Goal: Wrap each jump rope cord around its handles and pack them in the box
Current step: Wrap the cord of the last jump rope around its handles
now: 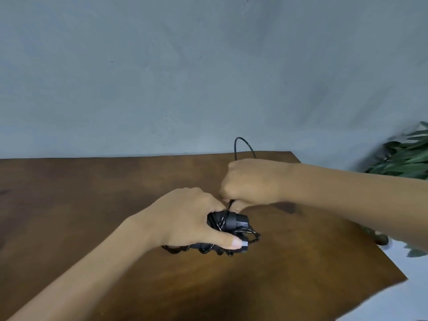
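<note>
A black jump rope lies mid-table, its two handles (234,222) side by side with cord wound around them. My left hand (185,218) grips the handle bundle from the left, thumb pressed along the nearer handle. Just behind it, my right hand (250,181) is closed in a fist around the loose black cord (243,143), which arcs up behind the knuckles and runs down from the fist to the handles. More coiled cord (208,251) shows under my left hand. No box is in view.
The brown wooden table (92,205) ends at a far edge against a grey wall (208,66) and at a slanted right edge. A green leafy plant (407,156) stands beyond the table's right corner.
</note>
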Demonstrator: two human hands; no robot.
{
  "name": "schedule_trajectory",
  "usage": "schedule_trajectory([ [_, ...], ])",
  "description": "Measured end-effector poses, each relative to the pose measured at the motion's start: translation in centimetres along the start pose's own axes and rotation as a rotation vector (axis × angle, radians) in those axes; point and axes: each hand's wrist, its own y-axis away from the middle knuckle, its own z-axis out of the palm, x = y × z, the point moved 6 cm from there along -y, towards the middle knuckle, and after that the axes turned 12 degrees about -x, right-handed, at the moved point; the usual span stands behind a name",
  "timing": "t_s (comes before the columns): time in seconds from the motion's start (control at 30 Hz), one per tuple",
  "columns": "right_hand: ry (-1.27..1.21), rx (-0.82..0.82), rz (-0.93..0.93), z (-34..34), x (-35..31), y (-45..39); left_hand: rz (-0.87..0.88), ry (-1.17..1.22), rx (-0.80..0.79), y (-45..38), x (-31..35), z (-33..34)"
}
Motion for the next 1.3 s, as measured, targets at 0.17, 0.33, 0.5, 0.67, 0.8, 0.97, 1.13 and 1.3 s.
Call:
schedule_trajectory([
  [0.17,0.222,-0.139,0.064,-4.5,-2.1,-0.2,-0.104,-0.085,-0.006,-0.1,-1.2,0.1],
  [0.33,0.288,-0.052,0.166,-7.7,-2.5,2.1,-0.259,-0.034,0.071,0.3,-3.1,0.5],
  [0.5,-0.019,0.154,0.244,-8.5,-3.3,2.9,-0.363,0.068,0.235,0.6,-5.2,-0.3],
  [0.67,-0.313,0.373,0.32,-7.7,-4.5,3.6,-0.409,0.28,0.4,0.9,-7.0,-0.8],
  [0.8,-0.522,0.579,0.372,-5.2,-4.2,3.8,-0.373,0.419,0.489,1.2,-7.2,-0.9],
  [0.97,-1.159,0.86,0.446,-2.5,-3.0,4.6,-0.298,0.555,0.564,1.2,-7.3,-0.7],
  [1.13,-1.528,0.925,0.463,-1.1,-2.7,4.3,-0.266,0.594,0.648,1.2,-7.0,-0.3],
  [1.3,-1.457,0.915,0.486,-0.7,-2.9,3.6,-0.157,0.773,0.767,1.5,-6.2,-0.1],
])
